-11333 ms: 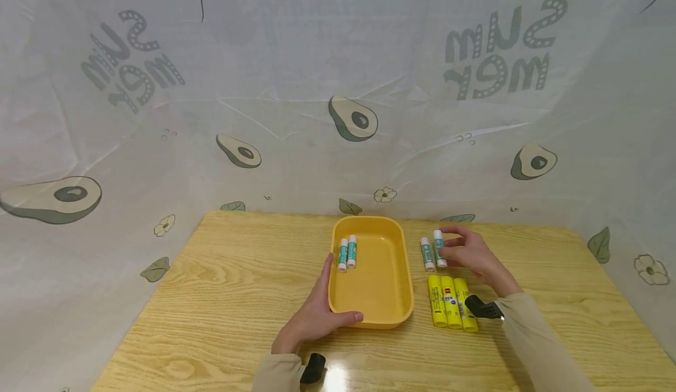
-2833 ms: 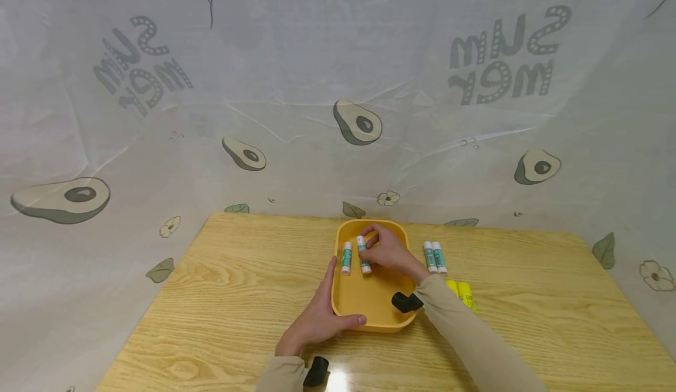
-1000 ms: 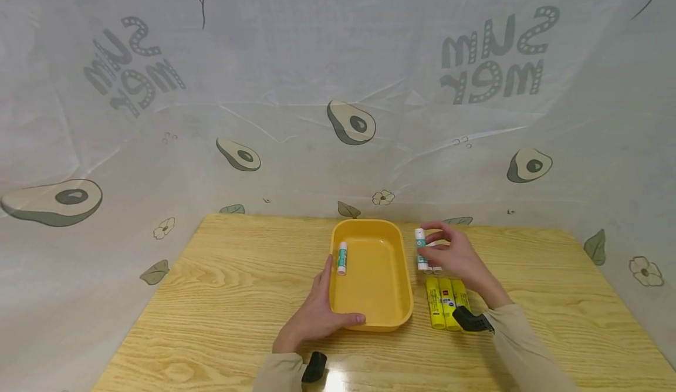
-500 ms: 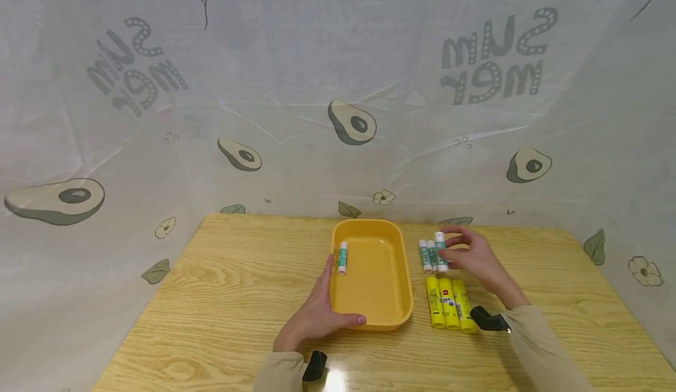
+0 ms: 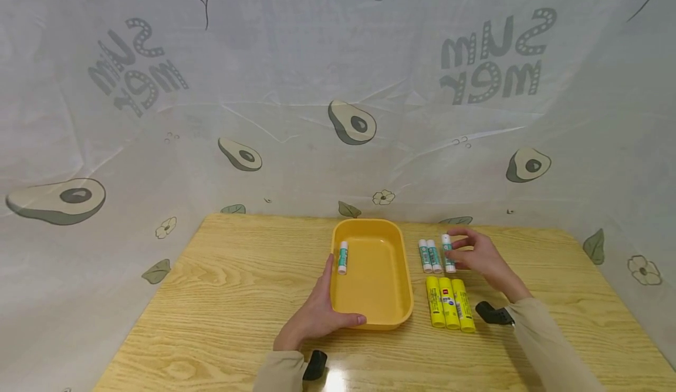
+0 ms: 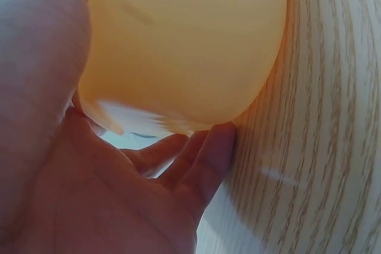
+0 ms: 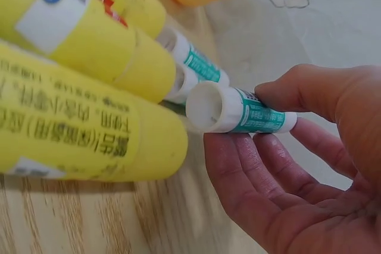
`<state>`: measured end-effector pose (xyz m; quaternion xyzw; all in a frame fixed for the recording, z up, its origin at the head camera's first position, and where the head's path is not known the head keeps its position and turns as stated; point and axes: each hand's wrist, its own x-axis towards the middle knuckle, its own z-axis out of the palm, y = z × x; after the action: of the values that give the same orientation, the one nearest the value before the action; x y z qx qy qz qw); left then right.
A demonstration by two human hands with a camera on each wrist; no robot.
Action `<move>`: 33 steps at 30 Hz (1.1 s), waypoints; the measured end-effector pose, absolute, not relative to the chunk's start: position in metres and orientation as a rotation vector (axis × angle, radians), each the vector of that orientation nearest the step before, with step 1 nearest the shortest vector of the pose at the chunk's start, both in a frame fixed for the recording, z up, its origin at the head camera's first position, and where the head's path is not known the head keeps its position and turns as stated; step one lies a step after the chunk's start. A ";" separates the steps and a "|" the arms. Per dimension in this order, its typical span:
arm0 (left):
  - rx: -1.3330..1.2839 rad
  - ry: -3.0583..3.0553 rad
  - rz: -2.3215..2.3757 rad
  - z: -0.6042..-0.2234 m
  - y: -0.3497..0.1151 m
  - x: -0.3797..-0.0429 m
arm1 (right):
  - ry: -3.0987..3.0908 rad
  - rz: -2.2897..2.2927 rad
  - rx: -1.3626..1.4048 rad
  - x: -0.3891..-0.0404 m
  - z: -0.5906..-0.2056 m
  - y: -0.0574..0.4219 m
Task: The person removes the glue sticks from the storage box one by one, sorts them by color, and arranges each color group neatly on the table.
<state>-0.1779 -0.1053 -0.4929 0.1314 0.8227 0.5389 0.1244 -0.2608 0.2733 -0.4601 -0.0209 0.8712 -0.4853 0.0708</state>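
Thumb and fingers of my left hand (image 5: 317, 316) grip the near left corner of an orange-yellow plastic tray (image 5: 391, 324); in the left wrist view the fingers (image 6: 205, 162) bend against its wall. One small white-and-green glue stick (image 5: 343, 257) lies in the tray near its left wall. Right of the tray, my right hand (image 5: 477, 257) pinches another small glue stick (image 7: 256, 113) between thumb and fingers, close over the table. Two matching glue sticks (image 5: 430, 256) lie side by side just left of it. Its white end faces the right wrist camera.
Several large yellow glue sticks (image 5: 449, 304) lie in a row in front of the small ones, close to my right wrist. The wooden table (image 5: 227, 274) meets a pale printed curtain (image 5: 296, 87) at the back.
Of two small glue sticks in the tray earlier, one is out. My right hand has carried the pinched one right, past the two lying together. The left hand keeps its grip on the tray.
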 end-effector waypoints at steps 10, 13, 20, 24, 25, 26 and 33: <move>0.385 2.374 1.597 -0.496 -0.106 -0.178 | 2.630 -1.339 -0.028 -0.272 -0.470 0.277; 0.382 2.381 1.592 -0.496 -0.106 -0.178 | 2.633 -1.309 0.003 -0.275 -0.474 0.278; 0.382 2.377 1.597 -0.496 -0.106 -0.178 | 2.636 -1.272 0.031 -0.279 -0.477 0.278; 0.377 2.376 1.600 -0.495 -0.106 -0.177 | 2.609 -1.292 0.045 -0.280 -0.476 0.277; 0.379 2.377 1.601 -0.495 -0.106 -0.177 | 2.601 -1.296 0.047 -0.280 -0.475 0.277; 0.382 2.376 1.602 -0.495 -0.106 -0.177 | 2.597 -1.296 0.049 -0.280 -0.475 0.277; 0.392 2.380 1.598 -0.495 -0.106 -0.177 | 2.599 -1.273 0.066 -0.283 -0.475 0.277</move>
<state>-0.1774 -0.1058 -0.4953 0.1343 0.8163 0.5479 0.1239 -0.2827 0.2772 -0.4749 0.0226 0.8910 -0.4364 0.1233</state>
